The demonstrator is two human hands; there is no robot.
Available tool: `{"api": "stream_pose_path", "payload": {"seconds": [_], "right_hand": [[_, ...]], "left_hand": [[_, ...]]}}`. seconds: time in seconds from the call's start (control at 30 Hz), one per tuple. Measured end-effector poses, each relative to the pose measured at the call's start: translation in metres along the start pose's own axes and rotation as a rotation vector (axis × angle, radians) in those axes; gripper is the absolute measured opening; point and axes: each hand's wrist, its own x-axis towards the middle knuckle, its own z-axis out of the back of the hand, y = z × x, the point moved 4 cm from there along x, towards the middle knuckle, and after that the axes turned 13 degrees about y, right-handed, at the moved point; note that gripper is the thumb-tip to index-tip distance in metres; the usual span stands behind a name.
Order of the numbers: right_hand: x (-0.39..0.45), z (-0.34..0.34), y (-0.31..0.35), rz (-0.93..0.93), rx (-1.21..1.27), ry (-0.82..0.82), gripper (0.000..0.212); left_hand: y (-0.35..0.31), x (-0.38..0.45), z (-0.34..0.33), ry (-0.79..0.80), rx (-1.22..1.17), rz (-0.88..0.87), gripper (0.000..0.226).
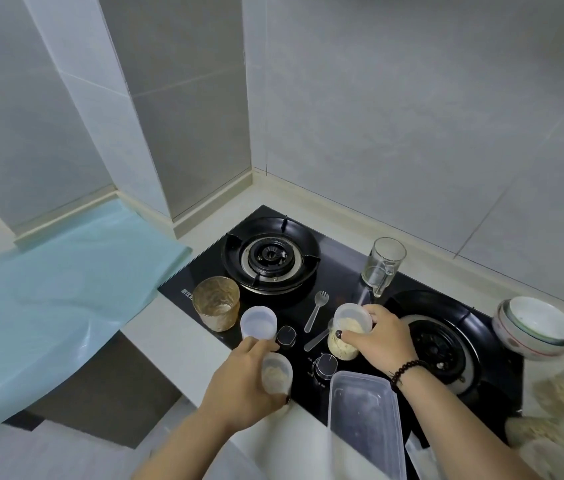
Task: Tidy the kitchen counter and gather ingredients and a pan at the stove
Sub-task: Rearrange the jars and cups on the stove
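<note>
On the black gas stove (343, 268), my left hand (242, 386) grips a small clear plastic cup (275, 374) holding pale powder, at the stove's front edge. My right hand (382, 339) wraps around a second plastic cup (344, 337) filled with a pale crumbly ingredient, between the two burners. A third white plastic cup (258, 323), seemingly empty, stands just beyond my left hand. No pan is in view.
An amber glass (216, 303) stands at the stove's left front. A white plastic spork (316, 310) lies mid-stove, a clear glass mug (381, 265) behind it. Stacked bowls (535, 327) sit right. A clear rectangular container (365, 424) is near me. Blue sheet (59, 292) covers the left counter.
</note>
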Motion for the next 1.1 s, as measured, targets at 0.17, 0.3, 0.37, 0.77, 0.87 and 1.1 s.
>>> {"api": "stream_pose_path", "payload": {"seconds": [0.17, 0.3, 0.37, 0.77, 0.87, 1.1], "right_hand": [[0.001, -0.01, -0.01, -0.043, -0.025, 0.018, 0.045], [0.001, -0.009, -0.012, -0.038, -0.042, 0.026, 0.044], [0.0, -0.009, -0.013, -0.043, -0.058, 0.047, 0.044], [-0.023, 0.033, -0.021, 0.009, -0.048, 0.1, 0.074], [-0.036, 0.064, -0.026, 0.053, -0.064, 0.037, 0.063], [-0.078, 0.137, -0.063, 0.063, -0.016, -0.095, 0.041]], "left_hand": [[-0.001, 0.002, 0.0, 0.008, 0.011, 0.008, 0.073], [-0.003, 0.001, -0.002, 0.027, 0.055, 0.012, 0.075], [-0.005, 0.0, -0.003, 0.028, 0.063, 0.015, 0.075], [-0.066, -0.002, 0.001, -0.166, -0.03, -0.087, 0.053], [-0.096, 0.004, -0.005, -0.188, -0.024, -0.146, 0.047], [-0.171, 0.021, -0.043, -0.128, 0.004, -0.3, 0.045]]}}
